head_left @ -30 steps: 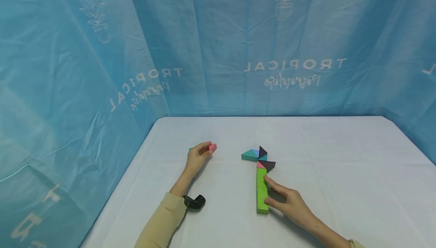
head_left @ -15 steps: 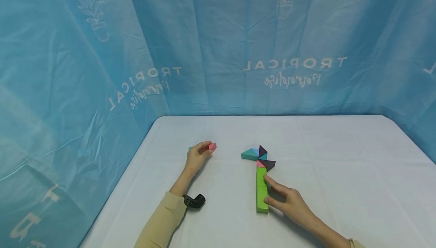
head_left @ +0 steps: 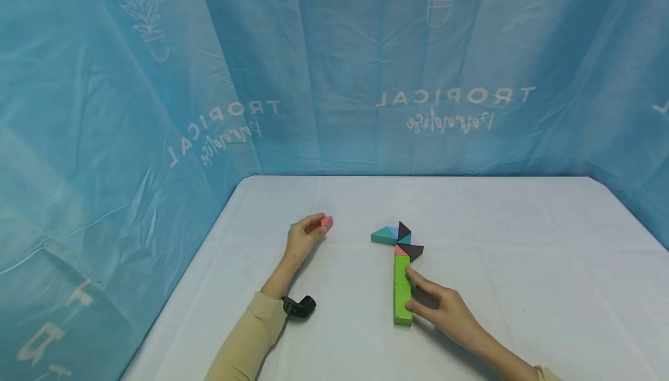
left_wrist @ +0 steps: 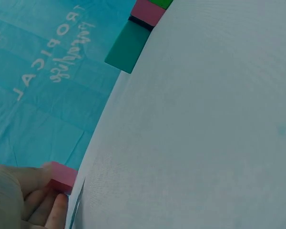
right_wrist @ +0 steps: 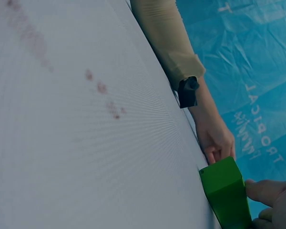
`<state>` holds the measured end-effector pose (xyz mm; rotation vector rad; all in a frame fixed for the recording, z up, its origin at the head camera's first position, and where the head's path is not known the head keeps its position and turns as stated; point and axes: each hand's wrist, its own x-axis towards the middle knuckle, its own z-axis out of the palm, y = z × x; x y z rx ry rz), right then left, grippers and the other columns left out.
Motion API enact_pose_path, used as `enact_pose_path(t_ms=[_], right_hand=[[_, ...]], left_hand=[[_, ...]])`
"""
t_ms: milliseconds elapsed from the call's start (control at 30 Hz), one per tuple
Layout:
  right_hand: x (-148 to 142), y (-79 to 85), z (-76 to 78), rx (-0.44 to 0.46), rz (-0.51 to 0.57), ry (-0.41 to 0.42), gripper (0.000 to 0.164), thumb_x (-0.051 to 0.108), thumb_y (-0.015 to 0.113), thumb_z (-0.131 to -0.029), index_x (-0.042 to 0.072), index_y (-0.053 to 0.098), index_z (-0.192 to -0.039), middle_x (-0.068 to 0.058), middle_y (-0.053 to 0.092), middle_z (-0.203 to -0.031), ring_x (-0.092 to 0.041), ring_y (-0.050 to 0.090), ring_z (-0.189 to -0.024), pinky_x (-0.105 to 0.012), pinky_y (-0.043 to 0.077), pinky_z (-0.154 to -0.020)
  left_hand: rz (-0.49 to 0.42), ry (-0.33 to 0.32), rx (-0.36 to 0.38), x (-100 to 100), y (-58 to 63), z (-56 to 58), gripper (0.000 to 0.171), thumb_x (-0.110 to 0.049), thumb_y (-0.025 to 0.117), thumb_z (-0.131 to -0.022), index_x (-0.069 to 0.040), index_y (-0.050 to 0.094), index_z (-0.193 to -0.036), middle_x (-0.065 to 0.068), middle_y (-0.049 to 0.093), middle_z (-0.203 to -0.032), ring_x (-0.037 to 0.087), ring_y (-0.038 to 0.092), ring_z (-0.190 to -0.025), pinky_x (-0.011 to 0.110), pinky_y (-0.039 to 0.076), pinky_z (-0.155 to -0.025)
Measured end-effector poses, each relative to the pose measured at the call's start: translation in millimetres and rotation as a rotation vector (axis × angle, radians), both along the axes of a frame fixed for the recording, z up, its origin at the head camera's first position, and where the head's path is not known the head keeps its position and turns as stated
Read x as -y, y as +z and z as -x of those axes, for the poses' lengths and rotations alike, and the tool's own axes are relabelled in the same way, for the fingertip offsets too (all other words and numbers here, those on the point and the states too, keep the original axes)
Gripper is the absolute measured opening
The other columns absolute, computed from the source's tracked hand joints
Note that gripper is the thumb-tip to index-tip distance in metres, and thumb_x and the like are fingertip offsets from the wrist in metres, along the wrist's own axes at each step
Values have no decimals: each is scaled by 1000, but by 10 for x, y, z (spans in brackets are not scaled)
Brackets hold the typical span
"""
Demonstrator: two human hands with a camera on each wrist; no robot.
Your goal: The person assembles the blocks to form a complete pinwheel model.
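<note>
My left hand (head_left: 302,243) pinches a small pink block (head_left: 327,223) between thumb and fingertips at the left of the table. The same pink block (left_wrist: 63,176) shows in the left wrist view. Two green blocks (head_left: 402,291) lie end to end in front of me. The thumb and index finger of my right hand (head_left: 452,313) rest against their right side, apart from each other. Beyond the green blocks sit a pink triangle (head_left: 400,250) and a dark triangular block (head_left: 412,250). Further back are a teal block (head_left: 384,237), another dark triangle (head_left: 403,231) and small blue pieces (head_left: 405,240).
A bit of a teal piece (head_left: 292,225) shows behind my left hand, mostly hidden. White cloth covers the table (head_left: 512,265). A blue printed curtain (head_left: 334,73) hangs behind and at the sides. A black wrist camera (head_left: 300,307) sits on my left wrist.
</note>
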<state>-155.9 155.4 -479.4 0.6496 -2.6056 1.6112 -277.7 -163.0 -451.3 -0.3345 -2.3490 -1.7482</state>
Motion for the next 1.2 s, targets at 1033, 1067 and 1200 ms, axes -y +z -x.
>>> enact_pose_path(t_ms=[1033,1067,1200], right_hand=[[8,-19,36,-12,-34,-3,66,36,70,-84,9,46,-139,2,42,-142,-18,40,-128,-25,35,-102],[8,-17,34,-9,-31,-4,66,36,70,-84,9,46,-140,2,42,-142,-18,40,-128,-25,35,-102],[6,-14,24,2,-19,-1,66,36,70,-84,9,45,-140,2,41,-143,-18,39,-129,-22,33,-102]], left_hand=[[78,-382,-73,-910,477,-271,37,1,61,-90,11,54,-125,24,57,-123,33,57,-112,28,50,-90],[79,-382,-69,-908,468,-277,37,1,61,-90,11,54,-124,24,57,-123,33,57,-112,28,50,-90],[69,-400,-56,-885,408,-316,36,4,61,-89,12,54,-123,24,56,-124,35,56,-113,28,49,-91]])
